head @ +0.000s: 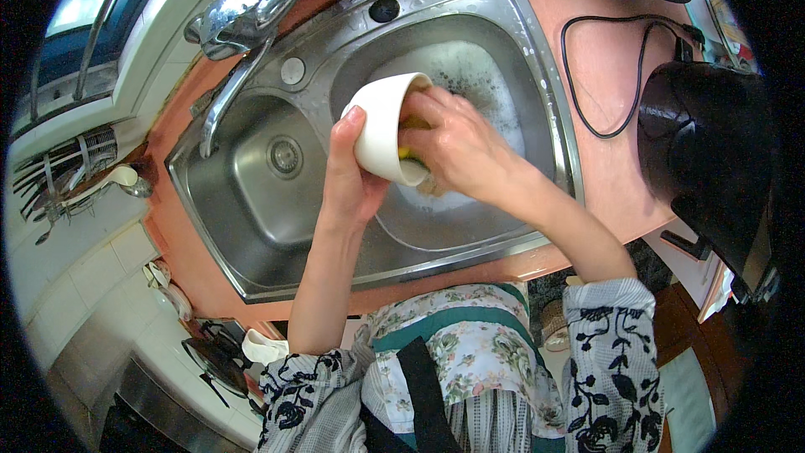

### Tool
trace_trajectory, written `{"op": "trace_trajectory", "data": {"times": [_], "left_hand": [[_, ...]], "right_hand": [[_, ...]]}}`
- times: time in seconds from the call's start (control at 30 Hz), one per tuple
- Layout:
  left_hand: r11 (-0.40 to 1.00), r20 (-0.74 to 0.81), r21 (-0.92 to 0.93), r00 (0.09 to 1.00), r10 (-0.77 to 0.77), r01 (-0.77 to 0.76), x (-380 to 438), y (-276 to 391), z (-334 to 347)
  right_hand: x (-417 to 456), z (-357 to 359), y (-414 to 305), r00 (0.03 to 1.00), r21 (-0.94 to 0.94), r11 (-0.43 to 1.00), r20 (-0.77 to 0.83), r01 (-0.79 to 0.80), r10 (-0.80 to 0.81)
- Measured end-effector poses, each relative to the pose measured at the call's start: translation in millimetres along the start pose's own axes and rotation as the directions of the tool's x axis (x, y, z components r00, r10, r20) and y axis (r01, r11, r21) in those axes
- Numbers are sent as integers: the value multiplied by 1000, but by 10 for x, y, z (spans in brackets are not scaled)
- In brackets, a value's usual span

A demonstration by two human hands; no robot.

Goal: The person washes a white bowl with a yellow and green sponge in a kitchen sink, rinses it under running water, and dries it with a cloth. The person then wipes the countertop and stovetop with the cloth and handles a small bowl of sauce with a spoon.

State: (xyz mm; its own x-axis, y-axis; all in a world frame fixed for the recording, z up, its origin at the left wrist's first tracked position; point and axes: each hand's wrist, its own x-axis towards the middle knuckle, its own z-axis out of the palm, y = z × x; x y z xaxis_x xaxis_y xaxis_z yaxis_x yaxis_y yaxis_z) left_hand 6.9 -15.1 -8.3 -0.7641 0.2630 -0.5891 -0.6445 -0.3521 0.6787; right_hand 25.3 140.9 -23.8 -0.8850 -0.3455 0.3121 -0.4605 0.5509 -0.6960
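Observation:
Tilted on its side over the double stainless-steel sink (402,264), a white bowl (380,132) is held by my left hand (352,182), the thumb pressed against its outer wall. My right hand (465,145) reaches into the bowl's mouth, which faces right. Its fingers hold a yellow sponge (404,153), mostly hidden by the hand and the rim. Below them, soapy water (503,113) with white foam and dark specks lies in the right basin.
A chrome faucet (236,25) points its spout over the left basin (251,182), where a drain strainer shows. On the right of the pinkish counter (597,176) are a black cord (569,82) and a black appliance (704,126). A utensil rack (82,163) is at left.

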Motion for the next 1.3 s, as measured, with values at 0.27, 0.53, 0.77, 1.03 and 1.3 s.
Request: {"op": "trace_trajectory", "data": {"times": [0.27,0.53,0.77,1.03,1.3], "left_hand": [[897,85,-378,973,-215,231,24,39,-60],[660,407,-671,912,-53,338,-47,-130,-360],[972,156,-192,974,164,-133,-67,114,-59],[921,80,-17,917,390,-390,109,74,-181],[702,116,404,794,596,-586,115,-5,-11]], "right_hand": [[-112,319,577,907,-80,964,-366,-252,206],[-908,1422,1312,743,-289,687,-184,-667,644],[-1091,1539,1493,660,227,636,41,-737,750],[-647,502,452,663,596,-777,667,-202,340],[-132,393,-138,559,727,-468,686,-503,465]]}}
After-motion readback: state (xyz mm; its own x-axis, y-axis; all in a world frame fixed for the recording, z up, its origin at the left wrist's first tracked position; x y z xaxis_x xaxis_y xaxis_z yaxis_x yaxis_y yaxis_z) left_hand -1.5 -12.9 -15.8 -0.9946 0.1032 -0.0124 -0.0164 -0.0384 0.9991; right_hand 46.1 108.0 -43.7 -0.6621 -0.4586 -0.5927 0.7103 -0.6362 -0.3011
